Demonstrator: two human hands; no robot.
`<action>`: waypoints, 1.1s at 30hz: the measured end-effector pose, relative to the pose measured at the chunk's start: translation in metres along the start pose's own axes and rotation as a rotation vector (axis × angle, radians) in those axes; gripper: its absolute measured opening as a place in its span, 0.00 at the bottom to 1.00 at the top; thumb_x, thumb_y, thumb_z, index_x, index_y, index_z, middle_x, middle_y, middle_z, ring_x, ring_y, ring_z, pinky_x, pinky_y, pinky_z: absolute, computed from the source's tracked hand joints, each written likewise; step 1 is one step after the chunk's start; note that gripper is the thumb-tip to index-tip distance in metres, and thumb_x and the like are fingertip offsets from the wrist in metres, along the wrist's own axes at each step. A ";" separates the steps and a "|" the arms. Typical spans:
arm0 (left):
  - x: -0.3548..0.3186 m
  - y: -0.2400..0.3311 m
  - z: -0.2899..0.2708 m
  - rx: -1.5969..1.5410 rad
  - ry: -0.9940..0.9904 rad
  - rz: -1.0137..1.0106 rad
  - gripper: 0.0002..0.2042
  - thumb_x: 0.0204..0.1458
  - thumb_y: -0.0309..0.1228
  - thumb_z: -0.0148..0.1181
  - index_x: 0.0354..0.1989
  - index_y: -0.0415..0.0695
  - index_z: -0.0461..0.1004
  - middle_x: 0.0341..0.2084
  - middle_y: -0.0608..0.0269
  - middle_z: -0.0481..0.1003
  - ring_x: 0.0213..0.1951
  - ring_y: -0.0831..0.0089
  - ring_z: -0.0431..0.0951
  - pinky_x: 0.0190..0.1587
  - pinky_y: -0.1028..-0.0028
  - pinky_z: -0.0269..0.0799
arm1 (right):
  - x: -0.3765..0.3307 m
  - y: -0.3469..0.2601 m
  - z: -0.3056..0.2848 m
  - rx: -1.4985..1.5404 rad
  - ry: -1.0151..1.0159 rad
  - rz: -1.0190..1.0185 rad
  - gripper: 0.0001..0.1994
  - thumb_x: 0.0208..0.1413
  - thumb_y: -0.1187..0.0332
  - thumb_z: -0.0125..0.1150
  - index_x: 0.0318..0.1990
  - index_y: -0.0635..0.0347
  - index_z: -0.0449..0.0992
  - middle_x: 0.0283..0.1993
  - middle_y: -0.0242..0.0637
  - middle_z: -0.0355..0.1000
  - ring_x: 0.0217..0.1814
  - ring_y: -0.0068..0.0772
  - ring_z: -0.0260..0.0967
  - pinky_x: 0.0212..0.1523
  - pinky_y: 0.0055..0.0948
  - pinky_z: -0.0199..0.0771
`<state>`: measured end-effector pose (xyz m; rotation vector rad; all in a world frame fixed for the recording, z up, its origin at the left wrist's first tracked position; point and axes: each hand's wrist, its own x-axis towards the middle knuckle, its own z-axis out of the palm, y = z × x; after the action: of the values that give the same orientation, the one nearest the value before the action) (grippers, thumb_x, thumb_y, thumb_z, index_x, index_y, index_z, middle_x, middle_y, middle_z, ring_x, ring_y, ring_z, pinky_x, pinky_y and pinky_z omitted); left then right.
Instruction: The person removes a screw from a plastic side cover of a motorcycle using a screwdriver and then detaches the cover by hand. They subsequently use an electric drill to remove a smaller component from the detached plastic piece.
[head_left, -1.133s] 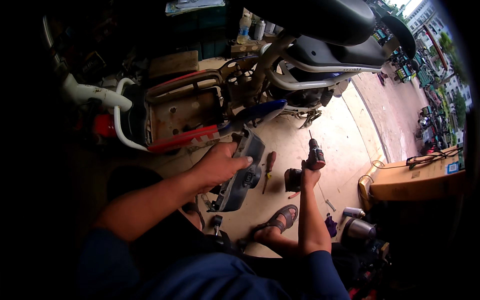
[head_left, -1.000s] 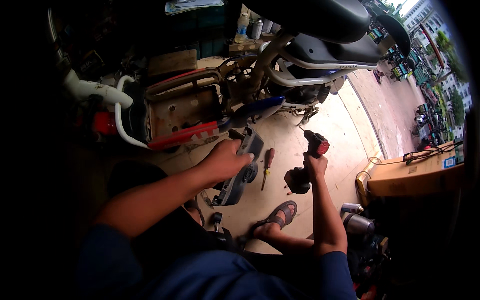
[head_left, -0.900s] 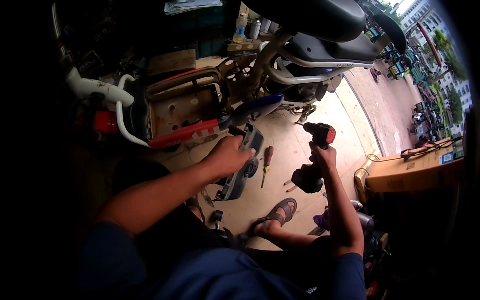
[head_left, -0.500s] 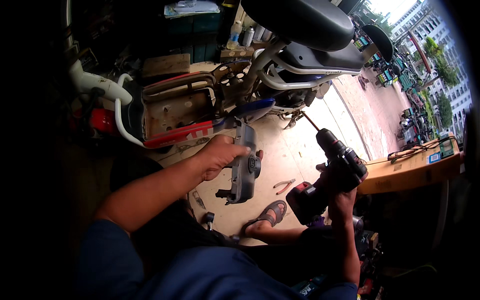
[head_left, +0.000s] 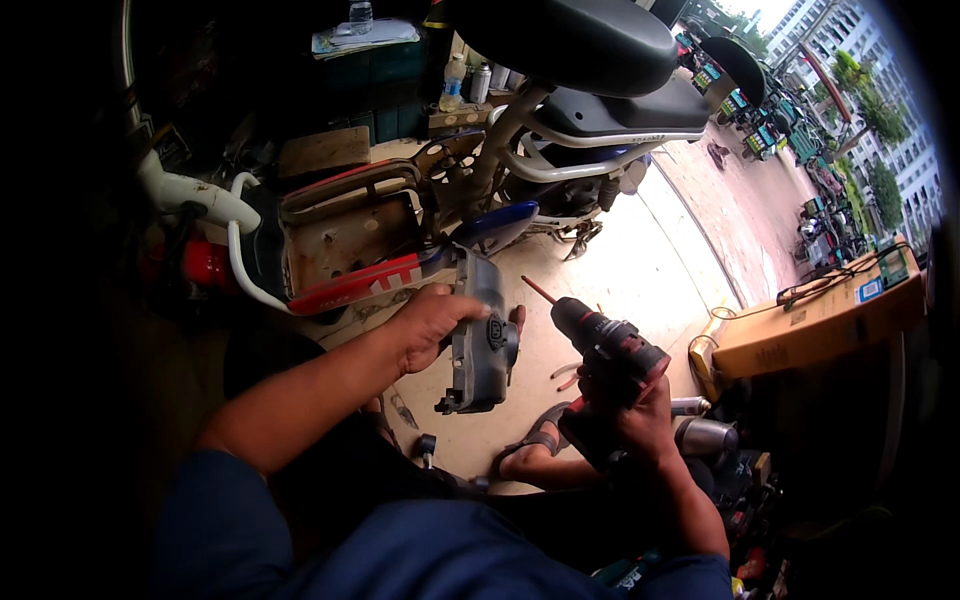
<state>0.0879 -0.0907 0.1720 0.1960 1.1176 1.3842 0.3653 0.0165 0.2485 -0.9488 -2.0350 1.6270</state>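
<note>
My left hand [head_left: 435,320] is closed round a dark grey plastic housing [head_left: 485,365], thumb on its face near a small socket. The housing is upright in front of my body, its ragged clip edge lowest. In my right hand [head_left: 648,415] is a black-and-red cordless drill [head_left: 610,345], gripped by its handle. Its long thin bit [head_left: 538,289] points up and left toward the housing, with a gap between them. Beyond my left hand stands a partly stripped electric scooter [head_left: 355,287], its floor tray bare and red side trim showing.
Pliers [head_left: 567,372] lie on the floor, partly behind the drill. My sandalled foot [head_left: 535,445] is below them. To the right are a cardboard box [head_left: 820,325] with a cable on it and a metal cup [head_left: 705,437]. The scooter seat [head_left: 580,45] overhangs the far side.
The drill has moved left, bringing its bit closer to the housing. The housing has shifted slightly left and turned a little. The whole view has also shifted slightly.
</note>
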 end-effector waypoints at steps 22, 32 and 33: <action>-0.021 0.016 0.012 0.380 0.123 0.583 0.09 0.59 0.31 0.63 0.34 0.37 0.83 0.25 0.69 0.79 0.29 0.85 0.73 0.34 0.75 0.71 | -0.016 -0.034 0.004 -0.001 -0.063 -0.055 0.14 0.55 0.75 0.73 0.48 0.65 0.79 0.39 0.34 0.82 0.36 0.20 0.78 0.34 0.23 0.79; -0.035 0.025 0.026 0.460 0.122 0.648 0.11 0.59 0.30 0.64 0.27 0.37 0.81 0.22 0.73 0.77 0.28 0.86 0.72 0.32 0.77 0.68 | -0.014 -0.038 0.006 -0.033 -0.050 -0.078 0.14 0.55 0.75 0.72 0.48 0.65 0.80 0.39 0.34 0.82 0.38 0.21 0.79 0.37 0.24 0.80; -0.033 0.024 0.025 0.476 0.122 0.648 0.11 0.59 0.30 0.64 0.27 0.37 0.81 0.22 0.73 0.77 0.28 0.86 0.72 0.32 0.77 0.68 | -0.014 -0.037 0.006 -0.044 -0.049 -0.087 0.14 0.55 0.75 0.72 0.48 0.65 0.80 0.39 0.34 0.82 0.38 0.22 0.79 0.38 0.25 0.80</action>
<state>0.0965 -0.1003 0.2181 0.8889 1.5581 1.6787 0.3608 -0.0020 0.2843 -0.8311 -2.1219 1.5804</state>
